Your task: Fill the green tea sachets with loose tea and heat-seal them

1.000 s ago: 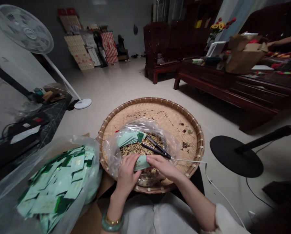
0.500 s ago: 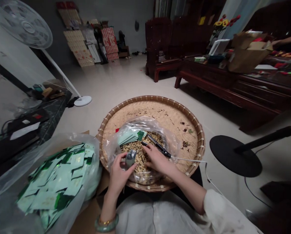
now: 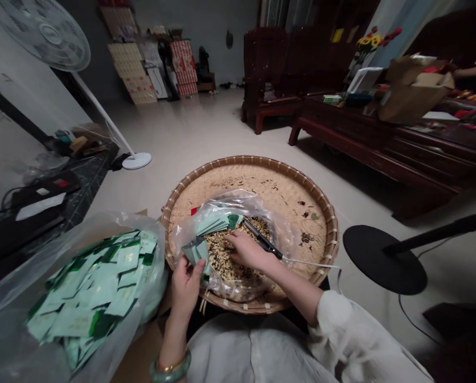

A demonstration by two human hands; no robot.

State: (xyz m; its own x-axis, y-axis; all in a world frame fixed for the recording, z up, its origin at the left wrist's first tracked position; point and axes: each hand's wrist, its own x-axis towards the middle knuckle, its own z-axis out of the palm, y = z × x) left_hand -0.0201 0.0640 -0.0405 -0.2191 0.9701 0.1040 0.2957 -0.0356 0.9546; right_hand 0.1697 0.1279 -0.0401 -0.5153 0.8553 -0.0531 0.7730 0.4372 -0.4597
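My left hand (image 3: 187,284) grips a pale green sachet (image 3: 198,252) upright at the left of a clear plastic bag (image 3: 288,234); the sachet's mouth is spread. A loose mix of grain-like bits (image 3: 222,268) fills the bag. Over this mix, my right hand (image 3: 248,251) is curled with its fingertips down at the surface; what they hold is hidden. A black tong-shaped tool (image 3: 264,239) with a white cord lies on the mix just beyond the right hand. A fanned stack of green sachets (image 3: 214,224) rests at the bag's far left.
The bag sits in a round woven bamboo tray (image 3: 330,234) before me. To the left, a large plastic bag (image 3: 6,330) holds many green sachets (image 3: 102,287). A white fan (image 3: 138,160), a black stand base (image 3: 384,259) and a dark wooden table (image 3: 382,146) stand around.
My left hand has moved slightly left and turned the sachet, which now stands spread at the top. My right hand has shifted a little left over the mix. The view has tilted slightly.
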